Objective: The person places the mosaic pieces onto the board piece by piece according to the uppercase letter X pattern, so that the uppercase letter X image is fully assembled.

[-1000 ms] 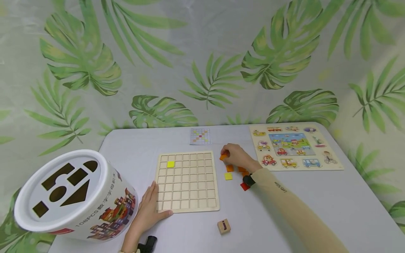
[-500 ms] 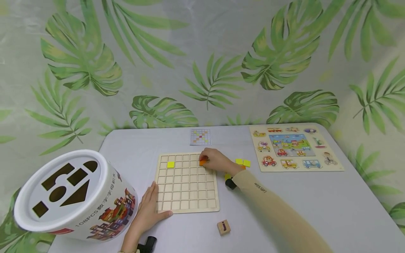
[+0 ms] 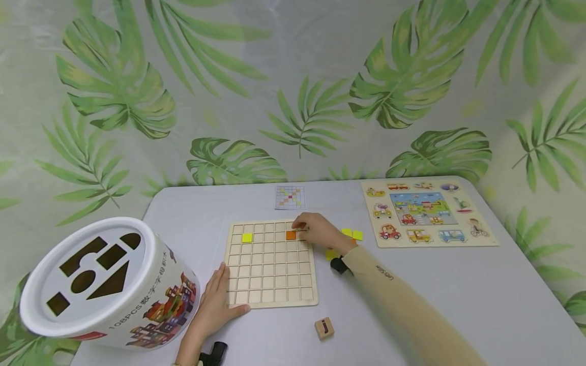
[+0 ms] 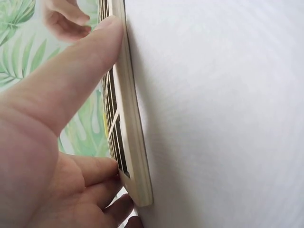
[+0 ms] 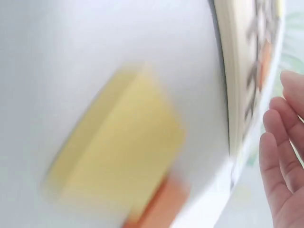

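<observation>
A wooden grid board [image 3: 267, 272] lies on the table. One yellow square tile [image 3: 247, 238] sits in a cell at its upper left, and an orange square tile [image 3: 291, 235] in one at its upper right. My left hand [image 3: 215, 300] rests at the board's near left corner, thumb along the near edge and fingers along the left side. In the left wrist view the thumb [image 4: 80, 71] touches the board's rim. Just right of the orange tile, my right hand [image 3: 318, 233] hovers with loosely bent fingers [image 5: 275, 161] and nothing visible between them.
Loose yellow tiles [image 3: 351, 234] and partly hidden orange ones lie right of the board. A small pattern card [image 3: 290, 197] lies behind it, a vehicle puzzle [image 3: 430, 213] at far right. A large white bucket [image 3: 110, 284] stands left; a letter block [image 3: 324, 328] is in front.
My right hand has carried an orange tile from the loose pile leftward to the board and let it go in a cell. The fingers have drawn slightly away. My left hand has stayed put.
</observation>
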A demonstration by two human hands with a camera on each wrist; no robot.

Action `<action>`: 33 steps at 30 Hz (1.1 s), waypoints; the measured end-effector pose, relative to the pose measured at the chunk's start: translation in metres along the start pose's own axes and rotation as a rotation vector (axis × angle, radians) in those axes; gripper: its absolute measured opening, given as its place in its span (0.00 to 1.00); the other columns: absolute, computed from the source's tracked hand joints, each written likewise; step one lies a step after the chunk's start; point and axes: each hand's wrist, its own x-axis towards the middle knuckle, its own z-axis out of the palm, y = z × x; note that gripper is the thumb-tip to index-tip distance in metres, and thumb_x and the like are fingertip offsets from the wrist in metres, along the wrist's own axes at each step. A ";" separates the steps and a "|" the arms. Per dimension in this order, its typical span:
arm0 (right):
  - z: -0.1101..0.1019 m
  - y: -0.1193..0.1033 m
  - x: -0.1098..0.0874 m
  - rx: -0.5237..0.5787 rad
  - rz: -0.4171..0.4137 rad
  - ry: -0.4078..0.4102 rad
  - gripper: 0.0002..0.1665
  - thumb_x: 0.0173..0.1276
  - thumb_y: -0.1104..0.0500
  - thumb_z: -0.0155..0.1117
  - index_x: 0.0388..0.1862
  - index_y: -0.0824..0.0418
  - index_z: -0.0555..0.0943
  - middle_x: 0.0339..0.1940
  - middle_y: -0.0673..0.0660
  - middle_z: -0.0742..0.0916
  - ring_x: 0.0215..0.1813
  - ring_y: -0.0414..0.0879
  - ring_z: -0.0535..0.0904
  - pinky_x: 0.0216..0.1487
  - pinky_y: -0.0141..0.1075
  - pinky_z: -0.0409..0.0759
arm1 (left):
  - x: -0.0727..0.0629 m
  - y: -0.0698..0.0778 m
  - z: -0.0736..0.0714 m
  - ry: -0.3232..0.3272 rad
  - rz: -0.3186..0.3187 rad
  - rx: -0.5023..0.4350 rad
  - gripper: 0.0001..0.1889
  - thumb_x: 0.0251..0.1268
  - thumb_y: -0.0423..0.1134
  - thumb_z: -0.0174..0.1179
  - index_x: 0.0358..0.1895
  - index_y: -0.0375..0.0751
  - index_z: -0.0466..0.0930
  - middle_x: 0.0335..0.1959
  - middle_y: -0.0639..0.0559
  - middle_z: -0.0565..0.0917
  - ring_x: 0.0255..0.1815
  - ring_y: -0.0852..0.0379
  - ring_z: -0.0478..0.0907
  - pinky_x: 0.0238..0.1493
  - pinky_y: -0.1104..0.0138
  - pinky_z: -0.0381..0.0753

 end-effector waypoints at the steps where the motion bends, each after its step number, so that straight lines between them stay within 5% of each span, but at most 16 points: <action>1: -0.006 0.004 -0.005 0.018 0.013 0.012 0.13 0.63 0.67 0.64 0.47 0.62 0.82 0.44 0.52 0.84 0.47 0.46 0.77 0.49 0.39 0.76 | 0.000 0.000 0.000 0.000 0.000 0.002 0.61 0.44 0.51 0.75 0.73 0.24 0.44 0.75 0.30 0.43 0.73 0.29 0.38 0.61 0.31 0.42; 8: -0.047 0.043 -0.052 0.001 0.099 0.097 0.12 0.61 0.69 0.65 0.45 0.67 0.82 0.42 0.58 0.84 0.45 0.52 0.77 0.49 0.46 0.76 | -0.002 0.001 -0.002 -0.001 0.001 0.014 0.60 0.44 0.50 0.75 0.73 0.24 0.43 0.75 0.30 0.42 0.73 0.29 0.38 0.61 0.31 0.42; 13: -0.056 0.065 -0.069 -0.053 0.144 0.063 0.10 0.59 0.68 0.67 0.41 0.66 0.82 0.39 0.56 0.83 0.42 0.50 0.76 0.47 0.44 0.77 | -0.003 0.000 -0.003 0.004 -0.007 0.017 0.61 0.44 0.50 0.75 0.73 0.24 0.44 0.75 0.30 0.43 0.73 0.29 0.38 0.60 0.30 0.42; 33: -0.048 0.055 -0.043 -0.170 0.080 0.016 0.09 0.58 0.64 0.68 0.39 0.65 0.81 0.34 0.53 0.81 0.36 0.47 0.73 0.42 0.39 0.76 | 0.000 0.000 0.000 0.000 0.015 0.017 0.60 0.46 0.51 0.74 0.73 0.24 0.44 0.75 0.31 0.42 0.73 0.30 0.38 0.60 0.30 0.43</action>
